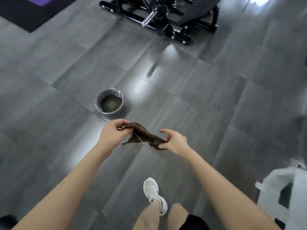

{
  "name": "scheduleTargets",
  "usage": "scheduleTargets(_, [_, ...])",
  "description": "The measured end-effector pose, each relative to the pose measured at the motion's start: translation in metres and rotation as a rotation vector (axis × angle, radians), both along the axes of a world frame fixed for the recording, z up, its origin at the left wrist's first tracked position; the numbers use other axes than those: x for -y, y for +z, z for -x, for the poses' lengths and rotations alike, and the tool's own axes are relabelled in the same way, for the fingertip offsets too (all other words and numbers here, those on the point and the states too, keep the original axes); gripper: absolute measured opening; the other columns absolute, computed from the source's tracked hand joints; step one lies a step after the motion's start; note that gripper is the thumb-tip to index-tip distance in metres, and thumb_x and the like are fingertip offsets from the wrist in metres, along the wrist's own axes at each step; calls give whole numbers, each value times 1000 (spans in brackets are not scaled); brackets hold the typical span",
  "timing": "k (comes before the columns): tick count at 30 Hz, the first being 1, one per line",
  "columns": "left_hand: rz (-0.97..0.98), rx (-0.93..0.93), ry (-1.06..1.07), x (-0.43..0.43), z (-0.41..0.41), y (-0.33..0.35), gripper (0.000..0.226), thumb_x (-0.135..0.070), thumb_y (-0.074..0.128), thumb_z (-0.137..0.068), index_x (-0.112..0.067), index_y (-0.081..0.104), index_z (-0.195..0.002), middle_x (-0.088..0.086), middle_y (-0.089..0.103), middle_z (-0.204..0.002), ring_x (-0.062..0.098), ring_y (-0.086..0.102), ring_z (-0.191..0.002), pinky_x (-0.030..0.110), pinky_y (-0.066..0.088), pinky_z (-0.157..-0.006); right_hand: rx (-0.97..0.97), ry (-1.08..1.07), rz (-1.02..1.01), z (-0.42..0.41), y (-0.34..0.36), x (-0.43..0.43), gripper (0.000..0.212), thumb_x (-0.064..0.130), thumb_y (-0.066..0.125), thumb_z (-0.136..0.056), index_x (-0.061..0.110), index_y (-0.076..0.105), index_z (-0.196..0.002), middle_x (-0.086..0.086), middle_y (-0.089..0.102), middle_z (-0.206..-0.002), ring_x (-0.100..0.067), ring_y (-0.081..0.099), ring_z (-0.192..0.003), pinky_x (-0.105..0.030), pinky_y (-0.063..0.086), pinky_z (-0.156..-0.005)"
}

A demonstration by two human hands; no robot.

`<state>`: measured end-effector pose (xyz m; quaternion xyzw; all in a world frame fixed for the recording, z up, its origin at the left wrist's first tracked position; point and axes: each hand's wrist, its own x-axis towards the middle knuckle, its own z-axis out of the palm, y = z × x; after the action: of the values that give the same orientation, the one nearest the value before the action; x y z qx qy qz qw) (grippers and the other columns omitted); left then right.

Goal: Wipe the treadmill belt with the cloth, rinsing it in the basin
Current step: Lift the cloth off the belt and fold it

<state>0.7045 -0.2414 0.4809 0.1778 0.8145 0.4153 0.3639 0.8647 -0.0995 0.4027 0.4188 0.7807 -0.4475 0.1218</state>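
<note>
Brown, twisted cloth (142, 134) hangs stretched between both grips: the left grip (114, 132) pinches one end with curled fingers, and the right grip (174, 141) is clamped on the other. Just beyond the left grip a grey basin (109, 113) of murky water stands on the grey tiled floor (216, 97), apart from the cloth. Open floor spreads to either side of the grips. Far beyond them a black machine frame (162, 17) is cut off by the top edge. Below the right grip is a white shoe (153, 193). Far to its right lies a white shape (282, 205), too blurred to identify.
</note>
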Motion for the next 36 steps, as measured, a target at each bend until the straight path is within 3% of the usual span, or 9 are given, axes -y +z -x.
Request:
scheduleTargets(4, [-18,117,-41,-43,83,7,17,5,61,-86,-11,66,-89,3,62,-70,-5,54,-48,5,31,-41,13,51,27,80,-15,-40,33,33,71,-74,39,67,-106,13,60,-77,-13,58,-95,-35,38,-95])
scheduleTargets(8, [64,40,-98,-89,176,-14,12,0,65,-85,-9,67,-92,-1,63,-69,-8,51,-47,6,32,-42,72,62,-100,155,-27,-87,20,43,71,-74,29,72,-89,5,66,-91,-18,54,-99,-31,37,-81])
scheduleTargets(11, [188,-18,-79,-119,245,-54,6,-12,72,-80,-17,68,-82,-11,60,-58,-1,52,-50,16,37,-51,67,-142,70,208,-50,-119,13,37,73,-75,30,65,-83,5,68,-92,-14,60,-96,-25,41,-79])
scheduleTargets(14, [317,-25,-18,-150,301,-109,12,-28,76,-71,-25,64,-74,-9,61,-65,14,54,-62,28,39,-61,91,-307,173,267,-88,-143,15,32,71,-76,27,58,-74,7,69,-78,-19,66,-82,-34,52,-80])
scheduleTargets(16, [369,-15,-7,-173,332,-150,14,-27,74,-73,-25,61,-78,-6,61,-74,16,55,-71,28,38,-65,88,-454,219,307,-115,-158,16,23,69,-80,27,55,-74,5,65,-79,-24,66,-73,-40,56,-70])
scheduleTargets(22, [446,261,-162,-219,395,-299,23,-26,73,-80,-18,65,-101,-6,63,-87,18,60,-93,24,41,-78,38,-1033,366,411,-229,-185,11,1,57,-87,12,56,-91,-15,60,-92,-23,58,-61,-22,47,-40])
scheduleTargets(25, [489,417,-246,-224,421,-368,35,-31,67,-86,-18,63,-118,-5,64,-114,12,58,-107,24,42,-93,26,-1078,305,447,-288,-182,16,-2,54,-86,13,58,-86,-8,62,-82,-27,61,-68,-27,49,-45])
scheduleTargets(31, [589,295,-229,-217,504,-476,21,-25,58,-90,-17,69,-106,-1,68,-109,17,61,-103,26,43,-88,159,-1018,101,496,-411,-157,32,5,56,-78,37,54,-72,3,63,-71,-30,64,-75,-49,55,-69])
scheduleTargets(36, [580,280,-236,-201,555,-523,13,-22,56,-93,-19,67,-99,-2,66,-101,16,60,-94,28,45,-86,260,-920,-11,537,-466,-141,13,0,55,-82,9,59,-90,-11,65,-82,-30,56,-78,-29,35,-65])
